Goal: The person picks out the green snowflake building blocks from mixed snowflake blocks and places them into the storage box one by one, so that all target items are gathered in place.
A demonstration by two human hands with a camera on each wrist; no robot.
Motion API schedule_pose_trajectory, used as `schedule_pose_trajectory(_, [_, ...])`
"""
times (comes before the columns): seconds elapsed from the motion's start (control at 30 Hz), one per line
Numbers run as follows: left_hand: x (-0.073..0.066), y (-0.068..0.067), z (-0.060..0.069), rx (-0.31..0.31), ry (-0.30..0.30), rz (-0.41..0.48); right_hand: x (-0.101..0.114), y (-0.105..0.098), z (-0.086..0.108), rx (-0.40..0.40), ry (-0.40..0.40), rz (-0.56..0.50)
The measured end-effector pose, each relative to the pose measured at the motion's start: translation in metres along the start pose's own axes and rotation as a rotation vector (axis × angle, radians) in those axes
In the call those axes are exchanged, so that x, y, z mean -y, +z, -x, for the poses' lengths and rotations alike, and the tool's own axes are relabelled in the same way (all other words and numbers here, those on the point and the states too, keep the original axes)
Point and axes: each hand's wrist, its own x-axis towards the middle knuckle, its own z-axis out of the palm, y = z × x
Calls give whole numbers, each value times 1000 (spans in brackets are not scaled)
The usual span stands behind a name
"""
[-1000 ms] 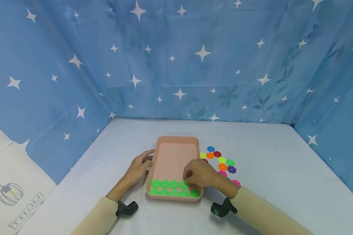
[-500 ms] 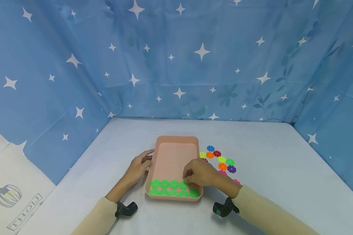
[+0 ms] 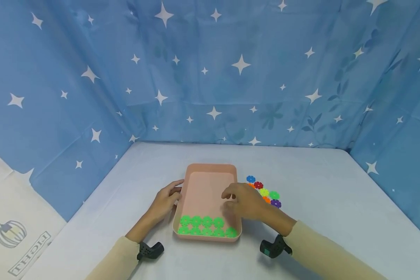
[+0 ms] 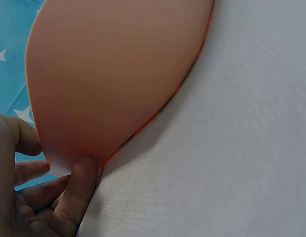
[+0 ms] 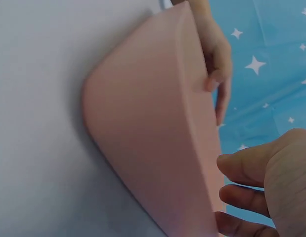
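Inside the pink tray (image 3: 210,194), green snowflake discs (image 3: 207,222) lie in two rows along the near end. My left hand (image 3: 163,202) rests against the tray's left side; in the left wrist view its fingertips (image 4: 84,165) touch the pink outer wall. My right hand (image 3: 246,200) hovers over the tray's right side, thumb and fingers bent and apart, with no disc visible between them. The right wrist view shows the same right hand (image 5: 261,187) beside the tray rim, its fingertips parted.
To the right of the tray lie loose discs in mixed colours, among them a blue disc (image 3: 251,179), a purple disc (image 3: 275,203) and a green disc (image 3: 274,195). My right forearm hides part of that group. A blue star-patterned curtain (image 3: 210,77) stands behind the white table (image 3: 322,186).
My right hand has let go of the upper row's rightmost green disc, lifted and shifted away to the right, its fingers spreading. The left hand stays at the tray's side.
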Motion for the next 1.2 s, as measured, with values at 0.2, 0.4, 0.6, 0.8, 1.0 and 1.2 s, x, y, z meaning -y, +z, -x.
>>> schedule_pose_trajectory(0.2, [1, 1, 0, -11, -2, -7, -7, -15, 2, -53, -44, -97])
schedule_pose_trajectory(0.4, [2, 0, 0, -9, 7, 10, -15, -27, 2, -89, -56, -83])
schedule_pose_trajectory(0.6, [4, 0, 0, -14, 4, -5, -24, -42, 1, -121, 42, -76])
schedule_pose_trajectory(0.8, [8, 1, -4, -15, -10, -12, -40, -54, 5, -144, 46, -69])
schedule_pose_trajectory(1.0, [4, 0, -2, -15, -4, -3, -57, -58, 7, -127, 105, -34])
schedule_pose_trajectory(1.2, [0, 1, 1, -18, 5, 8, -70, -58, 6, -93, 195, 14])
